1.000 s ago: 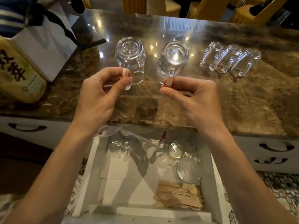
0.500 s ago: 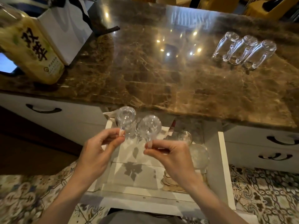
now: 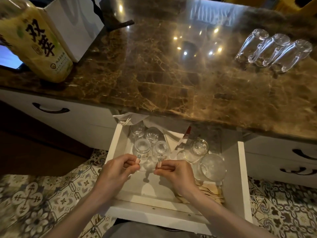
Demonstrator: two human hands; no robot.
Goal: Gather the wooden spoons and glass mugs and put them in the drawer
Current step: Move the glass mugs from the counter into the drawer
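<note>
Seen from the head camera, both hands are down over the open drawer [image 3: 241, 177]. The left hand [image 3: 118, 170] pinches the handle of one glass mug [image 3: 142, 148] between thumb and curled fingers. The right hand [image 3: 175, 172] pinches the handle of a second mug [image 3: 160, 149] the same way. The two stand bottom-up, side by side, in the drawer's left half, just in front of two more upturned mugs [image 3: 152, 133]. I cannot tell whether the held pair rests on the drawer floor.

In the right half sit two clear glass jars [image 3: 212, 167]. The wooden spoons [image 3: 211, 191] are stacked at the near right corner, partly behind the right wrist. A red-handled utensil [image 3: 186, 135] lies towards the back.

On the marble worktop [image 3: 171, 74], a row of three glass mugs [image 3: 274, 50] stands packed together at the right. A yellow bottle [image 3: 34, 40] and a white box [image 3: 77, 23] are at the left.
</note>
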